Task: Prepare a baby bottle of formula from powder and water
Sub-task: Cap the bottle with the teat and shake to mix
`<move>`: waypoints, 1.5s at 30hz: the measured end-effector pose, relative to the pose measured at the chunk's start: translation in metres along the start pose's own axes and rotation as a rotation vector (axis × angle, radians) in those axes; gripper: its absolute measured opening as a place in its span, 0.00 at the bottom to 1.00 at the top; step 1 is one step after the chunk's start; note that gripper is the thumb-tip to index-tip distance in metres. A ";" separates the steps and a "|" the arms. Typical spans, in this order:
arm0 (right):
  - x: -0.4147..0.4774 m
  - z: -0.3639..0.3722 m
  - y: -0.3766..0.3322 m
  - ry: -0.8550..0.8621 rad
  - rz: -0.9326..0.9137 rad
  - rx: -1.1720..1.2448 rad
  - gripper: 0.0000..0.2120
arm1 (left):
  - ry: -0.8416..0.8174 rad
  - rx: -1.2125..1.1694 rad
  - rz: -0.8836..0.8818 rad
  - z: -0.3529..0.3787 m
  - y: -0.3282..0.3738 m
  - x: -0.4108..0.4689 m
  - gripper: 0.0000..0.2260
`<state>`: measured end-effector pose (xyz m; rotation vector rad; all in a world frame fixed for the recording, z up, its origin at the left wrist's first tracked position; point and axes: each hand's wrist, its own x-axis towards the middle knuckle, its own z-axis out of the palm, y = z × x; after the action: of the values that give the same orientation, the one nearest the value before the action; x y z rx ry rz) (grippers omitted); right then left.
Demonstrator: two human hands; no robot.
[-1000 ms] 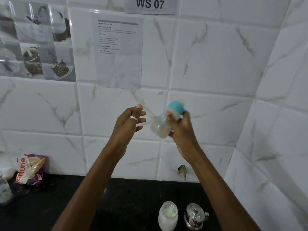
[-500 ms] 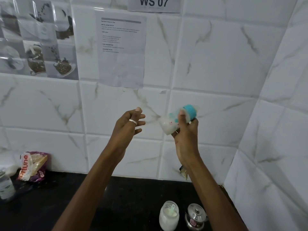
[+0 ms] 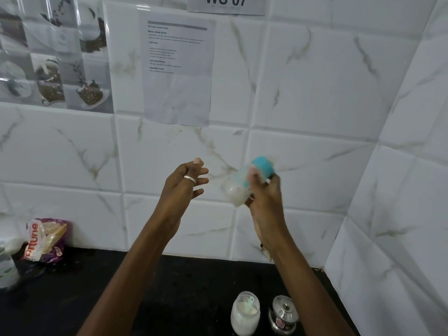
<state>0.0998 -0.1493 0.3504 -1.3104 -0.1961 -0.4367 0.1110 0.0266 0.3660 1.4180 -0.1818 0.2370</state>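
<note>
My right hand (image 3: 265, 192) grips a clear baby bottle (image 3: 238, 187) with a teal collar (image 3: 263, 167), raised in front of the tiled wall. The bottle is tilted, collar up to the right, blurred by motion, with milky white liquid inside. To its left my left hand (image 3: 185, 184) hangs in the air, a ring on one finger, fingers loosely spread and holding nothing. It does not touch the bottle. On the black counter (image 3: 169, 294) below stands an open jar of white powder (image 3: 244, 314) with a scoop inside.
A small steel lidded pot (image 3: 283, 315) stands right of the powder jar. At the far left lie a printed food packet (image 3: 44, 238) and a white container (image 3: 7, 270). The tiled wall (image 3: 400, 190) turns a corner at the right, close to the counter's end.
The bottle has swung back and forth in my right hand, tilting from upright toward sideways. My left hand has stayed almost still beside it.
</note>
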 end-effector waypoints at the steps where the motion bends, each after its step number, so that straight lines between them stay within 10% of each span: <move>1: 0.001 -0.001 0.000 0.034 -0.032 0.007 0.24 | 0.000 0.001 0.000 -0.001 -0.001 0.001 0.15; 5: -0.007 0.003 0.002 -0.228 0.035 -0.336 0.25 | 0.000 0.001 0.000 -0.004 -0.002 0.003 0.19; 9: -0.002 0.001 0.007 0.034 -0.047 -0.046 0.30 | 0.002 -0.013 -0.002 -0.005 -0.006 0.004 0.15; 13: -0.009 0.003 0.008 -0.199 0.011 -0.338 0.29 | 0.003 0.001 0.004 -0.006 -0.006 0.004 0.21; 17: -0.013 0.006 0.016 -0.016 -0.007 -0.139 0.30 | 0.001 -0.001 0.002 -0.006 -0.009 0.002 0.16; 45: -0.101 0.011 0.154 -0.379 0.256 -0.708 0.30 | -0.278 0.399 -0.215 -0.081 -0.166 -0.064 0.26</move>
<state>0.0740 -0.0889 0.1781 -2.0849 -0.1920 -0.0206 0.0928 0.0804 0.1791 1.8517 -0.2161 -0.1108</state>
